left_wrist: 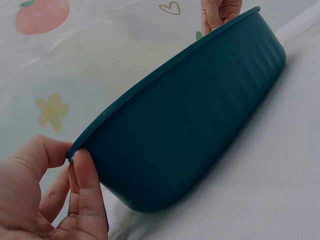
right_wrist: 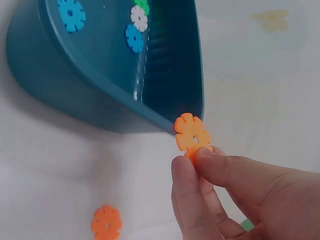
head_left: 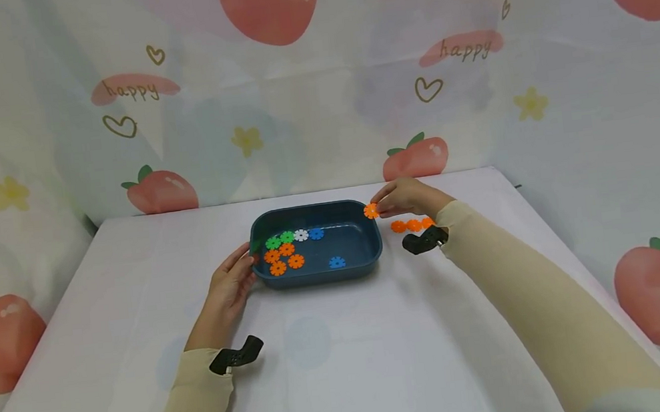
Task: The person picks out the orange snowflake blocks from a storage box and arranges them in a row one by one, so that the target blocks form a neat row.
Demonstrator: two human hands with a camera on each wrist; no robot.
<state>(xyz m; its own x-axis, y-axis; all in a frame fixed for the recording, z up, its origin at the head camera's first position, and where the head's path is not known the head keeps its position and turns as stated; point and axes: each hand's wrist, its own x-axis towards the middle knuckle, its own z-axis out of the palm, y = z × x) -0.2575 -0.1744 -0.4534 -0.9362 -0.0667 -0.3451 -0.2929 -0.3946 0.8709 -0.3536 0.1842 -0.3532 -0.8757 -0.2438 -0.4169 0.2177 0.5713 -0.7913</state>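
In the head view, a dark blue tray (head_left: pixel 367 270) stands on the white tabletop (head_left: pixel 370 356); from its centre, the left hand (head_left: pixel 231 290) is at about 9 o'clock, its grip pinching the rim. The right hand (head_left: pixel 408 198), at 2 o'clock, pinches an orange flower piece (head_left: pixel 371 211) at the rim; whether it touches the tray I cannot tell. Inside lie two green pieces (head_left: pixel 273 243), a white piece (head_left: pixel 301 235) and one blue piece (head_left: pixel 316 233) between 10 and 12 o'clock, four orange pieces (head_left: pixel 278 268) around 9, and another blue piece (head_left: pixel 337 262) near 5. Outside, at 3 o'clock, three loose orange pieces (head_left: pixel 414 225) show beside the right sleeve (head_left: pixel 513 281). From the left wrist, thumb and fingers clasp the rim at 8 o'clock; the right hand, partly hidden, shows beyond it at 1 o'clock. From the right wrist, thumb and fingertips pinch the held piece's lower edge, with a loose one at 7 o'clock.
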